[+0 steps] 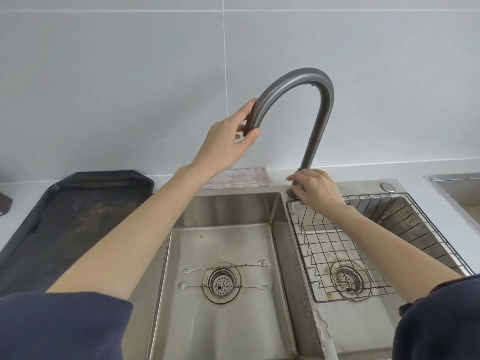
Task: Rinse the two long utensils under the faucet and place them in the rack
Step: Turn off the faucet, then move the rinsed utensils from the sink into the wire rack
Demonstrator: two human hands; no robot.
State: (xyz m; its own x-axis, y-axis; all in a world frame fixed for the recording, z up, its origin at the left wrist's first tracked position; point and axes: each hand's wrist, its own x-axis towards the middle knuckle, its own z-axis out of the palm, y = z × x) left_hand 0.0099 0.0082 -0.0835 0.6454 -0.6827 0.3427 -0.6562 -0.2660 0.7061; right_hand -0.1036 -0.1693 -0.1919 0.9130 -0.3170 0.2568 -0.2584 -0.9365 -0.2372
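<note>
Two thin, long metal utensils lie flat on the floor of the left sink basin (181, 211), across the drain. The upper utensil (225, 267) has its spoon end to the right, and the lower utensil (222, 286) has its spoon end to the left. A tall grey arched faucet (318, 120) rises behind the divider. My left hand (228, 137) grips the faucet's spout end, up over the left basin. My right hand (315, 189) is closed on the faucet's base or handle. No water is visible. A wire rack (324, 245) sits in the right basin.
A dark tray (78, 219) lies on the counter at the left. A folded pinkish cloth (241, 178) rests behind the left basin. Each basin has a round drain strainer. Another steel edge (457, 183) shows at the far right.
</note>
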